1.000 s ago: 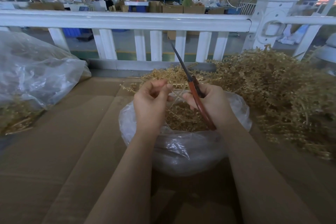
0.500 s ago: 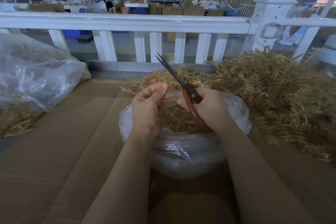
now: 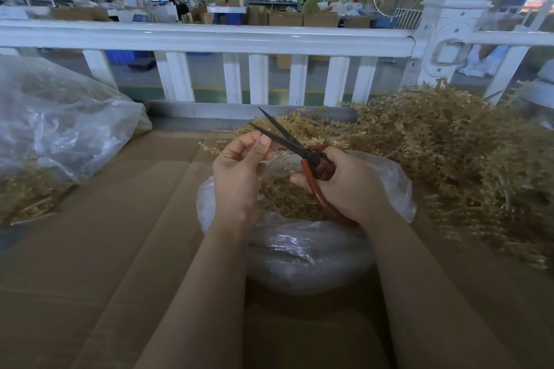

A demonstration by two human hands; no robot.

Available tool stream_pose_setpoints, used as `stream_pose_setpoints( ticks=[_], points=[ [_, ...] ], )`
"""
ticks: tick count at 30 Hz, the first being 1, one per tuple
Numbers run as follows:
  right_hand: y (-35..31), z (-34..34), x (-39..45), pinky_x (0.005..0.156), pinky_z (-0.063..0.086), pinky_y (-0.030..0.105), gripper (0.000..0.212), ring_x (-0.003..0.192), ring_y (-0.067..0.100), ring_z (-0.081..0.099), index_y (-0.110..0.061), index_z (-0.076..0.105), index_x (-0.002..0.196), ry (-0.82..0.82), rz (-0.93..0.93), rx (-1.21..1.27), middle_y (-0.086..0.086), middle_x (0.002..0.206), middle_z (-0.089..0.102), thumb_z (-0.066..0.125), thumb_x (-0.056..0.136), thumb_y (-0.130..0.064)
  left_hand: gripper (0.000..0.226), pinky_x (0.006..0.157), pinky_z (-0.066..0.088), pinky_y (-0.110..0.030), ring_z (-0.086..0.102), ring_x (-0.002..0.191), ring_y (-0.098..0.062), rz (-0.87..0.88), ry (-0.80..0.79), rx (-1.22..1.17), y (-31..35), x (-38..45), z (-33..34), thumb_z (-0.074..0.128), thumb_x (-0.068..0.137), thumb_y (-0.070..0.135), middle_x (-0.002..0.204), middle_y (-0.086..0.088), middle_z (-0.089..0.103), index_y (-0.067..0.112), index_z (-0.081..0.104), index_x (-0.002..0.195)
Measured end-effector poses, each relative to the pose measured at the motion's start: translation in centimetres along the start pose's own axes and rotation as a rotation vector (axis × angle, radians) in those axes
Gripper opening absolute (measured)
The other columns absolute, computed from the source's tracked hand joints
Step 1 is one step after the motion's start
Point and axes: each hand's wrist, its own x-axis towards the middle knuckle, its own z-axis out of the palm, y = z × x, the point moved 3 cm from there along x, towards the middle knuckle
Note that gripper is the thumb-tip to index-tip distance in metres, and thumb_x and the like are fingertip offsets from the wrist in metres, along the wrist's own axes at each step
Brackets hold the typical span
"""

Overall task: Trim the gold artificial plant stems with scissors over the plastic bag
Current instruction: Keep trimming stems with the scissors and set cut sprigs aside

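Note:
My right hand (image 3: 344, 186) grips red-handled scissors (image 3: 302, 153), whose dark blades stand apart and point up to the left. My left hand (image 3: 239, 171) pinches a thin gold stem (image 3: 277, 157) between thumb and fingers, right beside the blades. Both hands hover over a clear plastic bag (image 3: 299, 252) that holds gold trimmings (image 3: 284, 198). A big heap of gold artificial plants (image 3: 443, 159) lies to the right and behind the bag.
Brown cardboard (image 3: 114, 237) covers the work surface. A second clear bag (image 3: 54, 129) with gold pieces sits at the left. A white railing (image 3: 209, 39) with a post (image 3: 449, 36) runs across the back; people work at tables beyond it.
The scissors have tilted from nearly upright down toward the left and their blades have opened. My left hand has lifted the stem up to the blades.

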Motion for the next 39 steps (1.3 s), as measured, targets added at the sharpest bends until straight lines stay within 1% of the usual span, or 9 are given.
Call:
stream_pose_setpoints(
  ticks=[3,5,8,13,18,23,27,31,39],
  points=[
    [0.1,-0.1,0.0,0.058,0.036,0.014,0.054,0.080,-0.011,0.058,-0.039,0.059,0.094,-0.014,0.000,0.014,-0.022,0.079,0.064,0.061,0.068,-0.086,0.006,0.069,0.049,-0.023,0.059,0.072,-0.012,-0.009,-0.063,-0.003,0.2,-0.2,0.3,0.062,0.094,0.010,0.077,-0.001,0.065,0.005,0.066,0.093],
    [0.0,-0.2,-0.1,0.057,0.034,0.013,0.050,0.085,-0.016,0.054,-0.038,0.057,0.090,-0.012,-0.024,0.015,-0.032,0.087,0.061,0.062,0.069,-0.084,0.015,0.074,0.052,-0.023,0.064,0.079,-0.013,-0.022,-0.080,-0.007,0.3,-0.4,0.4,0.058,0.097,0.008,0.083,-0.002,0.069,0.013,0.065,0.085],
    [-0.3,-0.2,-0.2,0.057,0.033,0.012,0.050,0.089,-0.017,0.053,-0.040,0.055,0.087,0.020,-0.074,-0.024,-0.023,0.078,0.063,0.059,0.067,-0.086,0.019,0.073,0.053,-0.022,0.067,0.082,-0.012,-0.011,-0.076,-0.027,0.6,-0.5,0.6,0.055,0.097,0.004,0.088,0.000,0.072,0.014,0.063,0.082],
    [-0.4,0.0,-0.2,0.057,0.032,0.012,0.051,0.087,-0.016,0.052,-0.042,0.054,0.085,0.047,-0.100,-0.053,-0.024,0.075,0.060,0.056,0.066,-0.089,0.019,0.072,0.054,-0.022,0.070,0.081,-0.011,-0.008,-0.079,-0.025,0.9,-0.5,0.7,0.056,0.096,0.002,0.087,0.002,0.073,0.014,0.064,0.083],
    [-0.6,-0.2,-0.1,0.055,0.032,0.015,0.046,0.082,-0.017,0.053,-0.047,0.048,0.077,0.052,-0.079,-0.043,-0.043,0.086,0.055,0.056,0.064,-0.090,0.019,0.081,0.054,-0.027,0.069,0.088,-0.015,-0.021,-0.102,0.064,0.7,-0.7,0.9,0.056,0.097,0.003,0.093,-0.004,0.073,0.012,0.066,0.084],
    [-1.0,-0.4,-0.2,0.051,0.031,0.014,0.046,0.065,-0.011,0.054,-0.048,0.047,0.073,0.111,-0.085,-0.108,-0.023,0.061,0.056,0.049,0.062,-0.093,0.019,0.081,0.054,-0.028,0.071,0.086,-0.016,-0.031,-0.083,0.037,0.8,-0.8,0.9,0.057,0.096,0.004,0.092,-0.005,0.074,0.014,0.068,0.085],
    [-0.9,-0.3,-0.2,0.050,0.032,0.017,0.053,0.059,-0.008,0.052,-0.043,0.050,0.071,0.121,-0.092,-0.125,-0.019,0.058,0.056,0.047,0.062,-0.095,0.021,0.074,0.054,-0.024,0.071,0.082,-0.016,-0.033,-0.092,0.003,0.9,-0.8,1.0,0.057,0.096,0.002,0.090,-0.006,0.074,0.014,0.068,0.083],
    [-0.6,-0.1,0.0,0.050,0.038,0.021,0.064,0.060,-0.004,0.055,-0.035,0.058,0.076,0.112,-0.089,-0.120,-0.015,0.060,0.059,0.048,0.061,-0.096,0.017,0.077,0.055,-0.025,0.071,0.084,-0.017,-0.053,-0.095,-0.008,0.8,-0.8,1.0,0.058,0.096,0.004,0.091,-0.005,0.074,0.013,0.067,0.084],
    [-0.4,-0.1,0.2,0.049,0.040,0.020,0.075,0.056,-0.001,0.057,-0.030,0.060,0.072,0.097,-0.070,-0.120,-0.015,0.058,0.059,0.044,0.056,-0.101,0.018,0.076,0.055,-0.025,0.069,0.083,-0.017,-0.055,-0.092,-0.014,1.0,-1.0,1.1,0.059,0.096,0.004,0.090,-0.006,0.073,0.013,0.066,0.082]
  ],
)
